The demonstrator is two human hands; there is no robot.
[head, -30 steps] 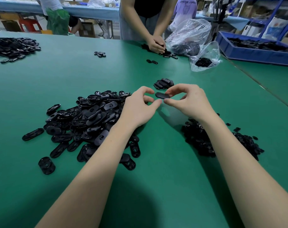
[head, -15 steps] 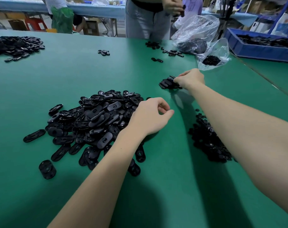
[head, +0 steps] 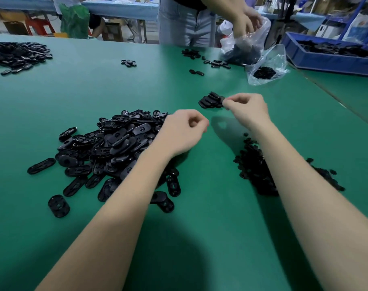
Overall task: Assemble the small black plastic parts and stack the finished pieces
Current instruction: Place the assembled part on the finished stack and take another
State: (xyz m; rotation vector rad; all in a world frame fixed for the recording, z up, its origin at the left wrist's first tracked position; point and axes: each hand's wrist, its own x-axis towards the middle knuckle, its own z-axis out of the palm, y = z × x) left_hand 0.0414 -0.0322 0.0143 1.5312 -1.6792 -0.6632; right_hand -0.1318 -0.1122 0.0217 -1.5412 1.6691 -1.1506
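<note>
Lying on the green tabletop (head: 136, 85), a small stack of finished pieces (head: 210, 100) sits ahead of the person, just beside the right hand (head: 247, 110). Right grip: fingers curled, fingertips at the stack's near edge; whether they pinch a piece cannot be told. Left hand (head: 182, 131): fingers loosely curled, nothing visible in its grip, raised beside the large heap of oval black parts (head: 107, 148) on the left side. Pile of smaller black parts (head: 256, 164): right side, partly hidden by the right forearm. Loose oval pieces lie scattered round the heap's near edge. Far side of tabletop: a second person's hands (head: 245, 22) in a clear plastic bag (head: 244, 45) holding black parts; a second, smaller clear bag (head: 267, 68) beside it; a few stray parts near both. Far left corner: another heap of black parts (head: 15, 55). Far right: blue tray (head: 326, 59) filled with black parts.
</note>
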